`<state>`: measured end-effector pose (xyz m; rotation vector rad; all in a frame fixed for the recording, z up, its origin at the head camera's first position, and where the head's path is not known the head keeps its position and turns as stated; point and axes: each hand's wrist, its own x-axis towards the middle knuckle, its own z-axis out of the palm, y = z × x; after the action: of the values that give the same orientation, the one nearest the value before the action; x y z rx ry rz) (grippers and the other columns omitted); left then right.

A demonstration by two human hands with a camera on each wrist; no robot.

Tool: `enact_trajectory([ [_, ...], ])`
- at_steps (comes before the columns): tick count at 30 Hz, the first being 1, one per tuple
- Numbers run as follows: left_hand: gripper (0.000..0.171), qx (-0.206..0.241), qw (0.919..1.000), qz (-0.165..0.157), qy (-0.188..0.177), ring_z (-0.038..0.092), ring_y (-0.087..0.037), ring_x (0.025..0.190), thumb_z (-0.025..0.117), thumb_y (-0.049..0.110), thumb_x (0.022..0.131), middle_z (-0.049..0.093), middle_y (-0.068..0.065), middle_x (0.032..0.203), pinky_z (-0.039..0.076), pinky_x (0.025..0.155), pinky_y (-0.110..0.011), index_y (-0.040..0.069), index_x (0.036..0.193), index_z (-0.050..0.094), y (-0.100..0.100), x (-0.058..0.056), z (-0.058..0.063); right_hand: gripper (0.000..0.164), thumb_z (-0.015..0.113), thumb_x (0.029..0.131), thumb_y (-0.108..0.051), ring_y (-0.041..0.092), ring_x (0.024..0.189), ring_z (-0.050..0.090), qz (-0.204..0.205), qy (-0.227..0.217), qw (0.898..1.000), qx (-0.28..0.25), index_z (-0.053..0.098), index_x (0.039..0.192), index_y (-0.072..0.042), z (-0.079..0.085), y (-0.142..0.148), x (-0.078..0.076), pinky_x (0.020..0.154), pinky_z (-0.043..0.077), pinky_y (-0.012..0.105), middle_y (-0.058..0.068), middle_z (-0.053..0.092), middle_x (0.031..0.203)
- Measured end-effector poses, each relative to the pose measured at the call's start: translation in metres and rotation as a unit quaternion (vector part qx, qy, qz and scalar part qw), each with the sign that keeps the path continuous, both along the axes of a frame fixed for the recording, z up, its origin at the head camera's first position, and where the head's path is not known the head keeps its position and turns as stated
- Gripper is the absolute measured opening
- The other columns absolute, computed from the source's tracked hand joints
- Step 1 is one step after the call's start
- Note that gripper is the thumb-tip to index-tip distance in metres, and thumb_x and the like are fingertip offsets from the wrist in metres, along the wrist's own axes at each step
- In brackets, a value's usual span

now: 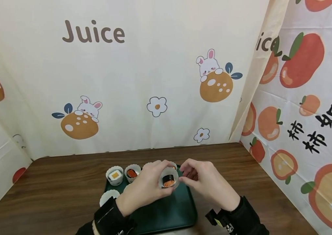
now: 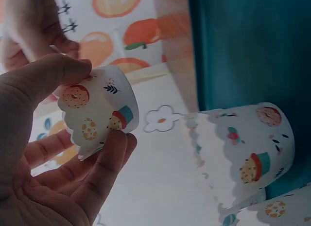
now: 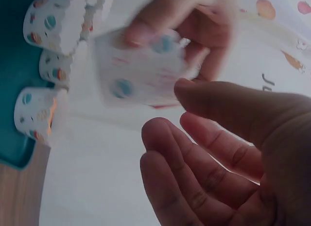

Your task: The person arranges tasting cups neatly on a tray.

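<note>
My left hand (image 1: 149,182) holds a white paper baking cup (image 2: 99,107) between thumb and fingers, raised above the green tray (image 1: 177,209). Inside that cup, in the head view, sits a sushi piece (image 1: 168,180) with a black band and an orange part. Just right of the cup is my right hand (image 1: 205,178), its fingers loosely bent and holding nothing. In the right wrist view its thumb (image 3: 214,102) lies close to the cup's scalloped rim; whether they touch I cannot tell. Cookie and cupcake prints cover the cup.
More paper cups stand on the tray: one with a white-and-yellow piece (image 1: 115,175), one with a red-topped piece (image 1: 132,173), and others partly hidden behind my left hand. Another cup (image 1: 108,195) is at the tray's left. A printed curtain (image 1: 124,81) rises behind the wooden table (image 1: 51,195).
</note>
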<state>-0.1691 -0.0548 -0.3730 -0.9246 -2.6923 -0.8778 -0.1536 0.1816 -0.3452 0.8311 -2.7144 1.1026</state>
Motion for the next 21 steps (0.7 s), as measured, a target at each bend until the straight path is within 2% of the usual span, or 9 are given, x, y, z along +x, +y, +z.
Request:
enact_trajectory([
  [3, 0.052, -0.022, 0.9997, -0.012, 0.007, 0.063, -0.013, 0.095, 0.090, 0.025, 0.086, 0.070, -0.002, 0.112, 0.057, 0.086, -0.036, 0.015, 0.131, 0.067, 0.005, -0.007, -0.005, 0.013, 0.081, 0.097, -0.019, -0.002, 0.077, 0.065, -0.020, 0.003, 1.000, 0.003, 0.072, 0.106, -0.018, 0.003, 0.004, -0.001, 0.073, 0.060, 0.021, -0.011, 0.072, 0.088],
  [6, 0.050, -0.035, 0.9991, -0.026, -0.001, 0.062, -0.013, 0.094, 0.089, 0.022, 0.087, 0.070, -0.005, 0.115, 0.057, 0.080, -0.029, 0.012, 0.130, 0.066, 0.009, -0.014, -0.012, 0.012, 0.081, 0.097, -0.021, -0.003, 0.076, 0.066, -0.035, 0.007, 0.999, 0.009, 0.072, 0.106, -0.021, 0.006, 0.006, 0.000, 0.073, 0.060, 0.021, -0.012, 0.072, 0.087],
  [11, 0.049, -0.062, 0.9974, -0.036, -0.001, 0.065, -0.016, 0.098, 0.090, 0.024, 0.087, 0.070, -0.010, 0.126, 0.060, 0.085, -0.031, 0.008, 0.128, 0.068, 0.015, -0.024, -0.021, 0.011, 0.081, 0.098, -0.024, -0.004, 0.075, 0.066, -0.046, 0.022, 0.999, 0.017, 0.073, 0.105, -0.023, 0.006, 0.009, -0.001, 0.071, 0.058, 0.021, -0.015, 0.072, 0.086],
  [17, 0.045, -0.103, 0.9936, -0.040, 0.024, 0.062, -0.011, 0.082, 0.089, 0.027, 0.088, 0.068, -0.010, 0.119, 0.057, 0.073, -0.025, 0.005, 0.122, 0.070, 0.020, -0.025, -0.027, 0.010, 0.081, 0.098, -0.027, -0.006, 0.073, 0.064, -0.061, 0.037, 0.997, 0.028, 0.074, 0.103, -0.024, 0.005, 0.009, -0.002, 0.069, 0.056, 0.021, -0.017, 0.070, 0.082],
  [21, 0.044, -0.120, 0.9903, -0.046, 0.053, 0.060, -0.012, 0.079, 0.090, 0.027, 0.086, 0.068, -0.009, 0.111, 0.055, 0.071, -0.026, 0.004, 0.120, 0.071, 0.020, -0.026, -0.034, 0.009, 0.081, 0.097, -0.028, -0.006, 0.072, 0.063, -0.068, 0.037, 0.996, 0.032, 0.073, 0.102, -0.026, 0.004, 0.010, -0.002, 0.067, 0.055, 0.021, -0.017, 0.070, 0.082],
])
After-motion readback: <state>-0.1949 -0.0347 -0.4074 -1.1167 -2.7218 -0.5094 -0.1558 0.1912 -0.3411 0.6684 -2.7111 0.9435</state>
